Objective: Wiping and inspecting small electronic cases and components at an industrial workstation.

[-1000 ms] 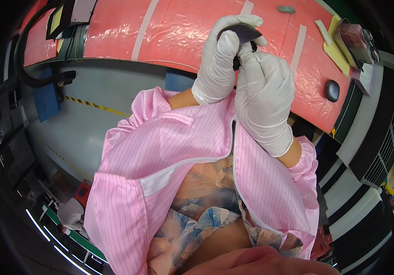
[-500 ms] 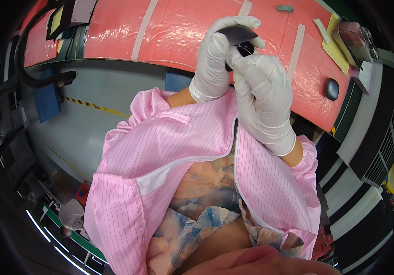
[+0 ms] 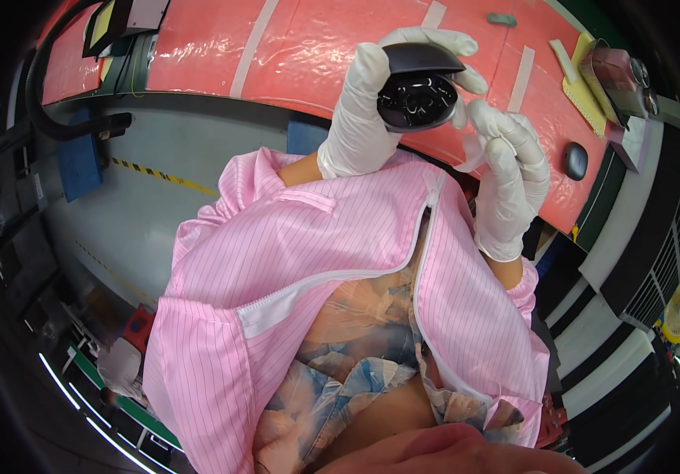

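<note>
My left hand, in a white glove, is closed around a glossy black earbud charging case. Its lid stands raised and its shiny dark inside shows. My gloved right hand is just to the right of the case, thumb and forefinger pinched together. From that pinch hangs a small translucent piece of film; its full outline is partly lost against the glove and table. Both hands are raised over the near edge of the red-covered table.
A second dark closed case lies on the table at right. Beyond it are a yellow notepad and a clear container. A grey-green piece lies at the back. A black hose curves at left.
The case now shows its open inside toward me, in my left hand. My right hand has drawn away from it, right and down, with the film between its fingertips.
</note>
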`<state>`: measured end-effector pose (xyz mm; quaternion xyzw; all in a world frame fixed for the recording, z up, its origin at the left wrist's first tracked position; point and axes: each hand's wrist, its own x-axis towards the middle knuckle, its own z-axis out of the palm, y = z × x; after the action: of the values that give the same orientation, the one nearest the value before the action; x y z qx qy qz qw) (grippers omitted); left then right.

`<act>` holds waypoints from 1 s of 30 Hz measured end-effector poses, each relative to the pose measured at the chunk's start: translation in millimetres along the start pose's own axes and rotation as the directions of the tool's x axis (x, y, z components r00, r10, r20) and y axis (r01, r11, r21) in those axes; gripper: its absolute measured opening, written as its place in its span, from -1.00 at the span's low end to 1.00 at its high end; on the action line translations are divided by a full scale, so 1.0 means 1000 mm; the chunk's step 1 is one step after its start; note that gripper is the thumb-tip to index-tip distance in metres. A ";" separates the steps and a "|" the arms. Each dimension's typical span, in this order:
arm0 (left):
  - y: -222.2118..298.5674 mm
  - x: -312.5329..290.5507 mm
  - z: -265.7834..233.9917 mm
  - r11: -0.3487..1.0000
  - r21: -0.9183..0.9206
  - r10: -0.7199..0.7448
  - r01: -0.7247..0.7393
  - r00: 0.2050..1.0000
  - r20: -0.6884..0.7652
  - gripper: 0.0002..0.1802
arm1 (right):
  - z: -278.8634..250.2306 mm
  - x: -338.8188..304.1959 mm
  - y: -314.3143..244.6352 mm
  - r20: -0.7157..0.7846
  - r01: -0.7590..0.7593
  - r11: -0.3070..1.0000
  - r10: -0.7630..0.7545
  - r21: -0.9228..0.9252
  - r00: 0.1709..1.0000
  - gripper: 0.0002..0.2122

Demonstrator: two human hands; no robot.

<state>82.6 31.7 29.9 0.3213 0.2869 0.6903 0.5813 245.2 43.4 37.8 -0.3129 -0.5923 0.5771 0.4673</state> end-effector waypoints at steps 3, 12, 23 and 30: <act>0.001 -0.001 -0.005 0.988 0.153 -0.004 -0.004 0.999 0.051 0.06 | -0.006 -0.004 0.005 0.011 -0.060 0.998 0.060 -0.003 0.998 -0.74; 0.000 -0.003 -0.010 0.974 0.223 0.021 -0.040 0.996 0.086 0.03 | 0.000 -0.004 0.010 -0.036 0.006 0.997 -0.009 -0.083 0.999 -0.74; -0.007 -0.010 0.006 0.946 0.314 0.134 -0.082 0.980 -0.147 -0.09 | 0.037 0.017 -0.008 0.380 0.514 0.210 -0.458 -0.832 0.803 -0.64; -0.006 -0.009 0.003 0.929 0.349 0.165 -0.121 0.981 -0.101 -0.04 | 0.034 0.019 -0.016 0.325 0.456 0.485 -0.332 -0.746 0.885 -0.72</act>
<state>89.5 23.5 26.1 0.3920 0.4149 0.6899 0.4452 209.7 45.5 60.2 -0.3048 -0.8737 0.1418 0.3516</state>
